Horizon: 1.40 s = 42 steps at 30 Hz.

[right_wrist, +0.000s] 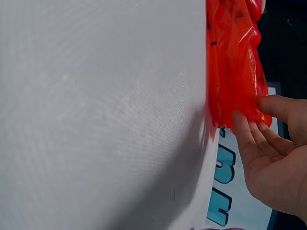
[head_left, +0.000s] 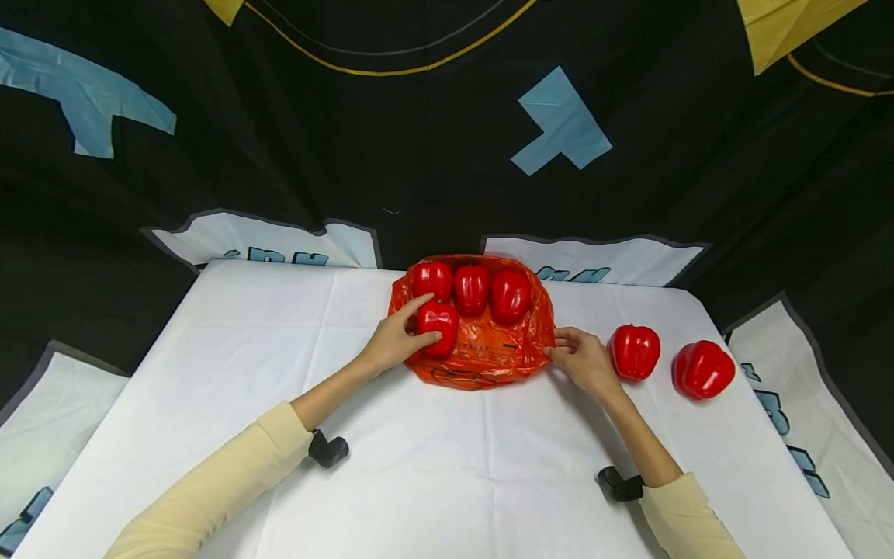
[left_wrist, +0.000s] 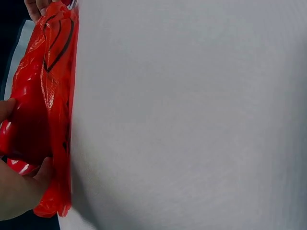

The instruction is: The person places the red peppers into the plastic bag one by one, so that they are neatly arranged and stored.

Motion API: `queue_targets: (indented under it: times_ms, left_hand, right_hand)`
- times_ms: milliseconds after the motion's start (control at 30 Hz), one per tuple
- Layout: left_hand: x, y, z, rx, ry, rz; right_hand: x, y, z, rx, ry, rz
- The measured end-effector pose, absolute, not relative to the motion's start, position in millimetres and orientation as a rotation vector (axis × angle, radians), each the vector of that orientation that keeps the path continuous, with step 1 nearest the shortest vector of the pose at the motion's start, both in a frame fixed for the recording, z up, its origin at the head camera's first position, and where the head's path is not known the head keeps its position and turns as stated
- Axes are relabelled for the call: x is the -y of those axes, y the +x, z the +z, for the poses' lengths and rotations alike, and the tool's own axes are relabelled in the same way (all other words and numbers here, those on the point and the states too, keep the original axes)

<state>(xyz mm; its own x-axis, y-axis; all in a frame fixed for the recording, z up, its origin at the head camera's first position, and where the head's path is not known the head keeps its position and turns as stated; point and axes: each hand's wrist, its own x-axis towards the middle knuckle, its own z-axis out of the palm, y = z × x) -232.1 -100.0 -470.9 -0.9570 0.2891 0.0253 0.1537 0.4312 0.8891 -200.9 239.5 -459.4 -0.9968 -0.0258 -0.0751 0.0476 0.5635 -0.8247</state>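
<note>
An orange-red plastic bag (head_left: 482,357) lies spread at the table's back middle, with three red bell peppers (head_left: 471,289) in a row on it. In front of the leftmost one is a fourth pepper (head_left: 440,326), which my left hand (head_left: 391,341) grips from the left between thumb and fingers. My right hand (head_left: 587,361) pinches the bag's right edge. The right wrist view shows that hand (right_wrist: 276,153) with thumb and fingertips on the bag (right_wrist: 235,72). In the left wrist view, the left hand (left_wrist: 21,187) is partly cut off beside the bag (left_wrist: 60,86).
Two more red bell peppers (head_left: 634,352) (head_left: 703,370) stand on the white-covered table (head_left: 419,466), right of my right hand. A black cloth (head_left: 433,155) with blue and yellow shapes hangs behind the table.
</note>
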Motion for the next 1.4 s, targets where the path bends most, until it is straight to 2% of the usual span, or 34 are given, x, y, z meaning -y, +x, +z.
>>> queue_targets:
  times_ms: [500, 1000, 1400]
  left_hand:
    - [100, -229, -460, -2.649, 0.366, 1.483]
    - [115, -226, -460, -2.766, 0.299, 1.627]
    - [121, -234, -465, -2.74, 0.14, 1.686]
  right_hand:
    - [-239, -204, -461, -2.701, 0.038, -1.447]
    - [-239, -203, -460, -2.674, 0.022, -1.496]
    - [-239, -203, -460, -2.673, 0.009, -1.505]
